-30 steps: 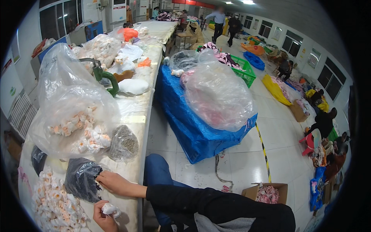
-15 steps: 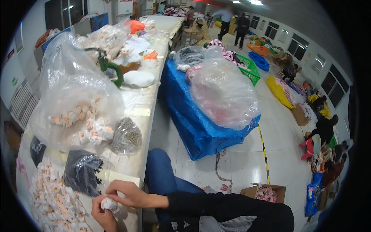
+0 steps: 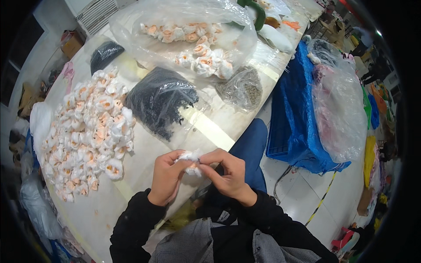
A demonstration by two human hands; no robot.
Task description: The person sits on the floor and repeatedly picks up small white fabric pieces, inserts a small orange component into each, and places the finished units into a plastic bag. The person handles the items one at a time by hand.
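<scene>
My left hand [image 3: 167,175] is closed round a small white fluffy plush piece [image 3: 191,170] with a peach patch, above the table's near edge. Thumb and forefinger of my right hand [image 3: 227,172] are pinched together against its right side. Whatever those fingertips grip, if anything, is too small to make out. Beyond my hands lies a clear plastic bag of small black parts [image 3: 160,98], its mouth spilling some toward me. To the left spreads a large heap of similar white and peach plush pieces [image 3: 90,136].
A big clear bag [image 3: 131,26] of plush pieces lies farther back, beside a bag of small brownish pellets [image 3: 245,87]. Another black-filled bag [image 3: 105,55] is at the far left. Right of the table stands a blue-covered crate [image 3: 289,114] under a plastic bag [image 3: 342,114].
The view has swung left and down, bringing the heap and both forearms into fuller sight. My right fingers have come to the plush piece's right side; the left hand keeps hold of it.
</scene>
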